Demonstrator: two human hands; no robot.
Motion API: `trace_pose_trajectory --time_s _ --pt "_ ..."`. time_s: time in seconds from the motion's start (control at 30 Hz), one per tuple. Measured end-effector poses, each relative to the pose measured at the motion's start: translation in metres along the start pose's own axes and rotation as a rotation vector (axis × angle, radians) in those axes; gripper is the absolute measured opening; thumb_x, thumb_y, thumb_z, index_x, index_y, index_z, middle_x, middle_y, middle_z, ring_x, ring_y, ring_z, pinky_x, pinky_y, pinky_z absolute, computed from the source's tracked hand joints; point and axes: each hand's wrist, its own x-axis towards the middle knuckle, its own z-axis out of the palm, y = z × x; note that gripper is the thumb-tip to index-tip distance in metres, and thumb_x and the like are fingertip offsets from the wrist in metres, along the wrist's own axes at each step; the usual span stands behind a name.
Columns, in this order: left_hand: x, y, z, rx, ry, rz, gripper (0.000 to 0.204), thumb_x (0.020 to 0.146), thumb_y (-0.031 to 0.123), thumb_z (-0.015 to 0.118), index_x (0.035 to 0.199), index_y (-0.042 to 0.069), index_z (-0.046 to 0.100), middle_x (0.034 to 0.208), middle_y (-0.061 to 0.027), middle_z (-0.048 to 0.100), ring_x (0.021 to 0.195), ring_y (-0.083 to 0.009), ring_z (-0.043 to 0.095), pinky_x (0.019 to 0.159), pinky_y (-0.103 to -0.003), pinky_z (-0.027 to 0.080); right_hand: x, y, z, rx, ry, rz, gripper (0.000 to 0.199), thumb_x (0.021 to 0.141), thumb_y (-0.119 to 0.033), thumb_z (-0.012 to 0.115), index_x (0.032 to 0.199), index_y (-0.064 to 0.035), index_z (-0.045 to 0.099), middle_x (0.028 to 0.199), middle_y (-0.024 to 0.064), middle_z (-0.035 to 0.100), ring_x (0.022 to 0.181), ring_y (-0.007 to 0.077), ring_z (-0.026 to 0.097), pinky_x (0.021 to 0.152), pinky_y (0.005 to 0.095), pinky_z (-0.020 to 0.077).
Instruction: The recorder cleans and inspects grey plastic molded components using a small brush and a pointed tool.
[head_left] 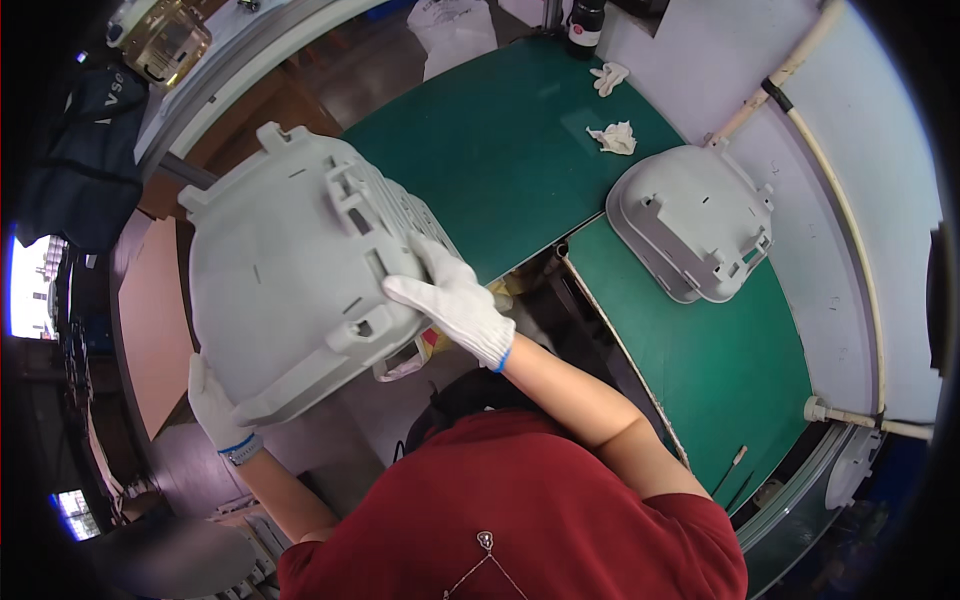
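Green work mat (pixel 500 150) covers the bench; a second green mat section (pixel 740 350) adjoins it on the right, with a dark gap between them. Second grey moulded plastic housing (pixel 692 222) rests upside down at the far edge of the right section, against the white back panel (pixel 860 200). Two crumpled white cloths: one (pixel 613 138) on the mat just beyond the housing, another (pixel 608 77) nearer the far edge. Dark bottle (pixel 585 25) stands at the far edge of the bench. Cream pipe (pixel 800 60) runs along the white panel. Thin stick-like tool (pixel 732 468) lies at the near edge of the right section. White plastic bag (pixel 455 30) beyond the bench.
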Motion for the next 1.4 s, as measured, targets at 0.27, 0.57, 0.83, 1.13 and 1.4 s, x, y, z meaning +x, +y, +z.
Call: trace_pose_trajectory --time_s 0.27,0.57,0.83,1.13,1.4 --pt "0.009 0.013 -0.023 0.024 0.081 0.062 0.043 0.113 0.028 0.04 0.144 -0.001 0.051 0.144 -0.0156 0.059 0.132 -0.0282 0.057 0.114 -0.047 0.045 0.041 0.0 0.008 0.015 -0.096 0.012 0.092 0.085 -0.048 0.081 0.152 0.0052 0.045 0.143 0.0275 0.059 0.133 0.0347 0.059 0.113 0.0384 0.0441" --pt "0.021 0.017 -0.014 0.061 0.216 0.07 0.039 0.111 0.024 0.046 0.141 -0.001 0.055 0.141 -0.0158 0.062 0.127 -0.0288 0.062 0.111 -0.046 0.049 0.062 0.003 -0.001 -0.044 -0.163 0.074 0.088 0.087 -0.049 0.077 0.151 0.0037 0.047 0.139 0.0276 0.062 0.13 0.0369 0.061 0.111 0.0403 0.0461" --pt "0.027 0.016 0.012 0.139 0.333 0.061 0.043 0.108 0.023 0.051 0.144 -0.001 0.052 0.143 -0.015 0.061 0.129 -0.029 0.061 0.112 -0.045 0.049 0.069 0.008 0.003 -0.124 -0.158 0.045 0.086 0.088 -0.052 0.076 0.148 0.0038 0.051 0.133 0.0288 0.065 0.125 0.0393 0.064 0.106 0.0416 0.0496" --pt "0.032 -0.005 -0.007 0.241 0.421 0.032 0.048 0.107 0.023 0.053 0.149 0.0 0.049 0.145 -0.0127 0.06 0.131 -0.0257 0.059 0.113 -0.042 0.048 0.069 -0.008 0.0 -0.207 -0.147 -0.01 0.085 0.089 -0.053 0.072 0.146 0.0064 0.05 0.118 0.0314 0.069 0.111 0.0445 0.068 0.096 0.0465 0.0535" --pt "0.045 -0.034 -0.042 0.733 0.409 0.232 0.054 0.104 0.022 0.057 0.151 -0.001 0.047 0.146 -0.0121 0.056 0.129 -0.0265 0.058 0.114 -0.039 0.045 0.068 0.023 -0.02 -0.234 -0.102 -0.088 0.08 0.092 -0.061 0.066 0.138 0.0029 0.056 0.12 0.0294 0.068 0.112 0.0447 0.066 0.097 0.0488 0.0518"
